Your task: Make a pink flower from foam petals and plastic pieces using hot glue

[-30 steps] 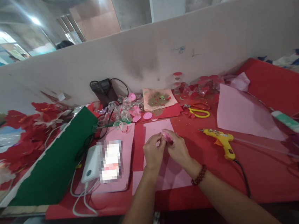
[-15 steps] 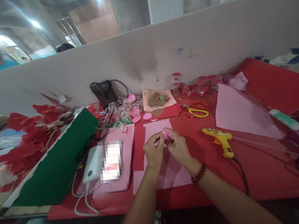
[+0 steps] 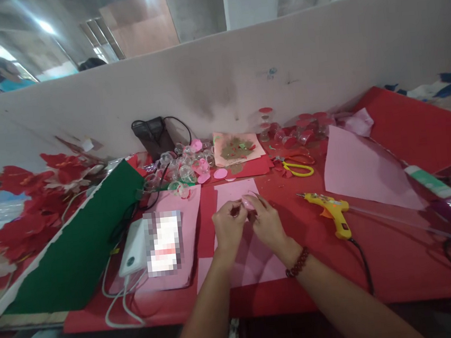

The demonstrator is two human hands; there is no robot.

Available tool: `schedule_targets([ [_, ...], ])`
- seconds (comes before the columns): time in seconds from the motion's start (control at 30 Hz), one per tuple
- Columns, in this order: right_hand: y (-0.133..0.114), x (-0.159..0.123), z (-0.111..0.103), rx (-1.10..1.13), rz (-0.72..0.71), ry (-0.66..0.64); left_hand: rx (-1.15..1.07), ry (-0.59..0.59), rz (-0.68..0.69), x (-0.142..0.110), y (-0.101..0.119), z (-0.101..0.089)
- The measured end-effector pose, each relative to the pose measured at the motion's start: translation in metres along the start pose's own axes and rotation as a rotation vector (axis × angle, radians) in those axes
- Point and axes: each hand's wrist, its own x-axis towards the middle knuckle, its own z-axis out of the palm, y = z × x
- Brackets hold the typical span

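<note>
Both my hands meet over a pink paper sheet (image 3: pixel 240 263) on the red table (image 3: pixel 378 260). My left hand (image 3: pixel 228 227) and my right hand (image 3: pixel 266 222) each pinch a small pink paper piece (image 3: pixel 248 203) held between their fingertips. A bead bracelet sits on my right wrist. A yellow glue gun (image 3: pixel 333 213) lies just right of my right hand, its cord trailing toward me.
Yellow-handled scissors (image 3: pixel 299 168), clear plastic domes (image 3: pixel 181 169) and pink cut-outs lie behind my hands. A green sheet (image 3: pixel 84 241), red paper flowers (image 3: pixel 26 209), a white power bank (image 3: pixel 132 255) with cables sit left. A large pink sheet (image 3: pixel 363 171) lies right. A partition wall (image 3: pixel 240 77) backs the table.
My hands stay together on the pink piece, fingers shifting slightly around it. The view has drifted a little; nothing else on the table moved.
</note>
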Motion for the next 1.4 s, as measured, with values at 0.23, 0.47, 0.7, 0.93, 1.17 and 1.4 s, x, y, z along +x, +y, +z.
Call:
schedule_targets([
  [0.23,-0.007,-0.001,0.0,0.201,0.058,0.024,-0.033,0.195,-0.106,0.004,-0.005,0.001],
  [0.47,-0.01,0.004,-0.002,0.303,0.196,0.046,-0.272,0.067,-0.005,0.003,-0.012,-0.001],
  [0.7,-0.005,0.006,0.0,0.328,0.258,0.032,-0.141,0.091,0.093,0.002,-0.01,-0.003],
  [0.93,-0.002,0.005,0.002,0.346,0.217,0.019,-0.1,0.035,0.076,0.002,-0.013,-0.002],
  [1.17,0.0,0.004,0.004,0.372,0.199,0.02,-0.127,0.048,0.078,0.001,-0.01,-0.004],
  [1.4,0.001,0.005,0.001,0.311,0.101,0.046,-0.239,-0.062,-0.081,0.002,-0.009,-0.002],
])
